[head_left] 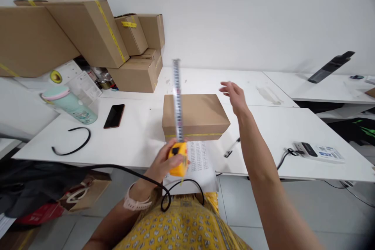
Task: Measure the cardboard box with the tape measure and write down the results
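Observation:
My left hand (165, 160) is wrapped round a yellow tape measure (179, 166). Its blade (177, 101) is drawn out, pointing away from me over the left part of a closed brown cardboard box (199, 111); whether blade and box touch, I cannot tell. To the right of the box's far corner my right hand (234, 95) hovers, empty, its fingers stretched out and partly apart. A printed sheet (202, 168) lies at the desk's front edge, partly behind the tape measure. A pen (231, 147) rests on the desk right of the box.
Stacked cardboard boxes (134, 74) stand at the back left. On the left are a phone (114, 116), a mint bottle (70, 105) and a black band (84, 142). A black cable (125, 170) crosses near my left wrist. To the right lies a white power strip (319, 152).

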`<state>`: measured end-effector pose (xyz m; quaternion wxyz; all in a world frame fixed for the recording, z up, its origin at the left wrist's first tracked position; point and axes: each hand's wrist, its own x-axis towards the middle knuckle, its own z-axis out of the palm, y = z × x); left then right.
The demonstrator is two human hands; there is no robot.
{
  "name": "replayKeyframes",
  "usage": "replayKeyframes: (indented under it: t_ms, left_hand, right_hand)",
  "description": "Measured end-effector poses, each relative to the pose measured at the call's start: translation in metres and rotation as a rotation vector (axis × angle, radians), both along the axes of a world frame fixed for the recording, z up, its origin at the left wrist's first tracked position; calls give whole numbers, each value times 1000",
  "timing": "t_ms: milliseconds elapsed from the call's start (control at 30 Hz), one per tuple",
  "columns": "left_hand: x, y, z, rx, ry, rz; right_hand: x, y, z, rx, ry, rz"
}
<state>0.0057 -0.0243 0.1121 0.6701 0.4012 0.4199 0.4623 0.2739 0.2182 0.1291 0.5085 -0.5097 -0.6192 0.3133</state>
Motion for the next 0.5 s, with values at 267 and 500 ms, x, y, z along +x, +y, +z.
replayKeyframes:
  t_ms: [267, 500]
  left_hand:
    - [-56, 16, -38, -21, 147, 238]
    - [-68, 70, 15, 118, 147, 140]
  right_hand:
    - [25, -102, -62, -126, -175, -83]
    - [8, -72, 1, 16, -307, -155]
